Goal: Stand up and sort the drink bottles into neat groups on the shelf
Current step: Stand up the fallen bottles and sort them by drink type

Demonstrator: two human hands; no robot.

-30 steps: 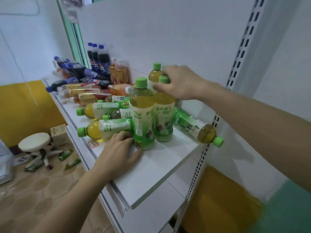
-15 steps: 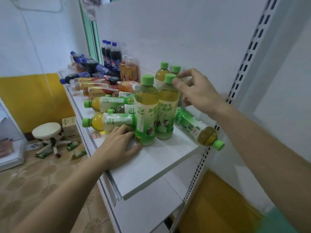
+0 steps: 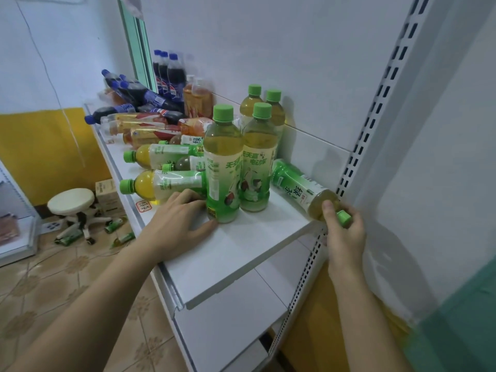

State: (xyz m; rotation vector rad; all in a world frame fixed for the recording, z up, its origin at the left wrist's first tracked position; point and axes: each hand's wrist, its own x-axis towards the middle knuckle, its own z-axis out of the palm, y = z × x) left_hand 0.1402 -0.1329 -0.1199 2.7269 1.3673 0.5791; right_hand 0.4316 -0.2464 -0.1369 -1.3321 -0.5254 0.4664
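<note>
Four green teas (image 3: 241,146) stand grouped already, so my right hand (image 3: 345,232) pinches the fallen bottle (image 3: 303,187) by its neck to upright it; left hand (image 3: 177,221) lies relaxed, steadying the nearest one.

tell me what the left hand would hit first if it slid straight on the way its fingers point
Most likely the nearest upright green tea bottle: the left hand lies on the shelf with fingertips already at its base.

The right hand (image 3: 345,232) is no longer raised at the caps of the standing bottles; it is now lowered to the shelf's near right edge and curled around the neck of the lying green-tea bottle (image 3: 300,187).
</note>
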